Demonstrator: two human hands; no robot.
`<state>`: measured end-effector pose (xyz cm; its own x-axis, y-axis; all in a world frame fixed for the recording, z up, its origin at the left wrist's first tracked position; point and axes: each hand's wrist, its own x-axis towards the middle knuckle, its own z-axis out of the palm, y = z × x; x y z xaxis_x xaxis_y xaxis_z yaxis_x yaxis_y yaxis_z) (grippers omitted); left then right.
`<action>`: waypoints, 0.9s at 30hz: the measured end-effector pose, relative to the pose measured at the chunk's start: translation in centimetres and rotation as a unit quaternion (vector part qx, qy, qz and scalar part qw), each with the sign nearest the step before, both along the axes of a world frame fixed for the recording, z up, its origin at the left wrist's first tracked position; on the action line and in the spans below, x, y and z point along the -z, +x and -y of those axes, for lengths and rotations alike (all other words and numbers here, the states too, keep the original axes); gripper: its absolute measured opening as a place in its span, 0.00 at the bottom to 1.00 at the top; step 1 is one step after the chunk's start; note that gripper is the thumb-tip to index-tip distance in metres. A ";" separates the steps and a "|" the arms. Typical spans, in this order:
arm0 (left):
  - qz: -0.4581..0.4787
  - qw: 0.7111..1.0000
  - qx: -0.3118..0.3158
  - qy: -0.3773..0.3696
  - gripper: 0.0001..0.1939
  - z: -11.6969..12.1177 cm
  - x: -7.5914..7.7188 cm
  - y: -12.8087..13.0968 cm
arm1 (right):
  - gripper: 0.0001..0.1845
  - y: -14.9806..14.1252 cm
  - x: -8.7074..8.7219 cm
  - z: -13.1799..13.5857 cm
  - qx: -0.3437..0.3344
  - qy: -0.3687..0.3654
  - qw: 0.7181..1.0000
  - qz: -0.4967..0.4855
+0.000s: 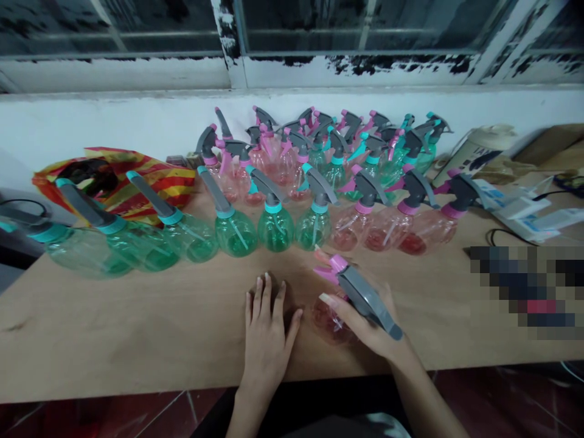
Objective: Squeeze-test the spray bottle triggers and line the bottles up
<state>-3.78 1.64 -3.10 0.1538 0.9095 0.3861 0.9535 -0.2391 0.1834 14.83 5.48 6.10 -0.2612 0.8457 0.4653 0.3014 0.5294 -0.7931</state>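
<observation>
My right hand (365,322) is wrapped round a pink spray bottle (331,322) with a grey-and-pink trigger head, near the table's front edge. The bottle's nozzle points away to the upper left, and part of its body is hidden by my fingers. Flat on the wooden table (137,328), to the left of that bottle, lies my left hand (267,334) with its fingers spread and nothing in them. Beyond both hands runs a row of spray bottles: green ones (235,234) on the left and middle, pink ones (410,234) on the right.
Behind the row, a cluster of more pink and green spray bottles (274,161) stands by the wall. A red-and-yellow plastic bag (168,188) lies at the back left. A white cylindrical container (474,152) and white boxes (520,210) with cables are at the right.
</observation>
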 end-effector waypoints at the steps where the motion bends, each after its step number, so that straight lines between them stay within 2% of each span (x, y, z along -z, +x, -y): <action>1: 0.001 1.000 0.000 0.001 0.24 0.0 0.0 0.0 | 0.22 0.0 0.1 0.0 0.000 0.000 1.000 0.000; 14: -0.003 1.000 0.001 0.011 0.24 0.0 0.2 -0.1 | 0.22 0.0 0.3 0.1 0.000 -0.009 1.000 -0.004; 20: -0.004 1.000 -0.004 0.001 0.25 0.1 0.2 0.0 | 0.15 -0.3 0.2 -0.2 0.028 0.009 1.000 -0.001; 24: -0.001 1.000 -0.005 0.005 0.25 0.0 0.3 0.0 | 0.14 -0.5 0.4 -0.3 0.046 0.013 0.999 0.006; 27: -0.001 1.000 -0.003 0.009 0.25 0.0 0.4 -0.1 | 0.09 -0.6 0.6 -0.3 0.065 0.013 0.998 0.003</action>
<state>-3.84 1.61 -3.47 0.1496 0.9035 0.4016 0.9551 -0.2371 0.1775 14.22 5.82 5.47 -0.1519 0.8608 0.4857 0.3730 0.5050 -0.7784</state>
